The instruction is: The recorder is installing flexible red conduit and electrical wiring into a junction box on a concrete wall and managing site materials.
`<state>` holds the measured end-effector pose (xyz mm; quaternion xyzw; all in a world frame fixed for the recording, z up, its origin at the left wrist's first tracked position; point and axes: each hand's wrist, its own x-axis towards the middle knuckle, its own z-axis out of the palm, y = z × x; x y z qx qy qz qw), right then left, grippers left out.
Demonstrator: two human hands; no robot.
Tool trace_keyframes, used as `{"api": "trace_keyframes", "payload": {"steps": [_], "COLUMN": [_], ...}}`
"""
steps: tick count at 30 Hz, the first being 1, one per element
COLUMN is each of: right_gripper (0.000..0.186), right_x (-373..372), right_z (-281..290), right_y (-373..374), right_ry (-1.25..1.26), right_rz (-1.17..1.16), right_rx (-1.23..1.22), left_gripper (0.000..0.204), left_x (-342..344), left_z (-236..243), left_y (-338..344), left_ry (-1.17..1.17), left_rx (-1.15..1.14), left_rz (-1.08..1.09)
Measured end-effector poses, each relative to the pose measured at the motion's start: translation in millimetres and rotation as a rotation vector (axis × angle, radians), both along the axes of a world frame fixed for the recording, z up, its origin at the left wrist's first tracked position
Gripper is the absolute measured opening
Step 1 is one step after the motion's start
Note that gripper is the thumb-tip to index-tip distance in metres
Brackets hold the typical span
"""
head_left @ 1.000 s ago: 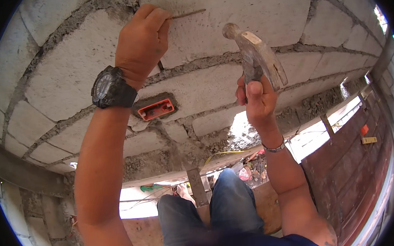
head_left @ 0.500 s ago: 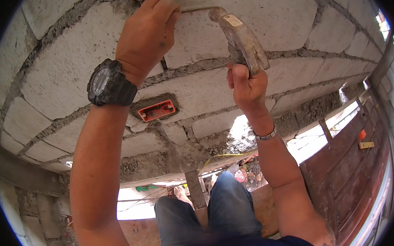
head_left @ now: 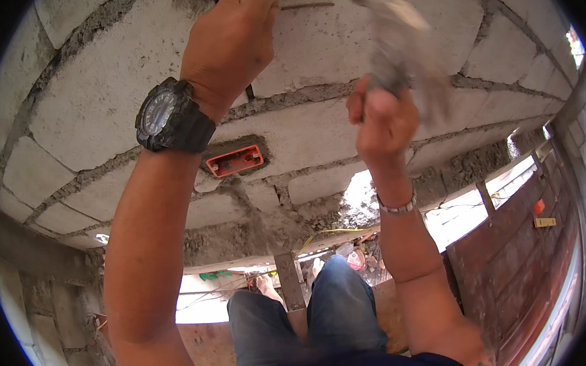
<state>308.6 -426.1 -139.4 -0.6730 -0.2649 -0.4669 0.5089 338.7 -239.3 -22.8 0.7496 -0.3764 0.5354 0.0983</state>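
A wall of pale blocks (head_left: pixel 119 86) spans the view. Before it, a motion-blurred hammer (head_left: pixel 391 39) stands head-up, its handle wrapped by the right hand (head_left: pixel 387 127). The left hand (head_left: pixel 231 49), fingers curled tight, grips a thin rod (head_left: pixel 307 6) that juts rightward, its tip just apart from the hammer's head.

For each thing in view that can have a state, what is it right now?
Left hand: closed on thin rod
Thin rod: held, free end pointing right
Right hand: closed on hammer
Hammer: raised, blurred, apart from rod's end
Orange-red box: open-fronted, set in wall
Black watch: strapped on left wrist
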Motion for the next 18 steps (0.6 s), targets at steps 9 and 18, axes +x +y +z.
{"api": "trace_keyframes", "payload": {"steps": [9, 18], "right_gripper": [0.038, 0.041], "right_x": [2.2, -8.5], "right_z": [19.8, 23.1], "right_y": [2.2, 7.9], "right_ry": [0.068, 0.036], "right_rz": [0.099, 0.045], "right_rx": [0.021, 0.016], "left_gripper": [0.006, 0.005], "left_x": [-0.2, 2.8], "left_z": [0.0, -3.1], "left_y": [0.8, 1.7], "left_ry": [-0.012, -0.026], "left_rx": [-0.007, 0.010], "left_rz": [-0.016, 0.017]}}
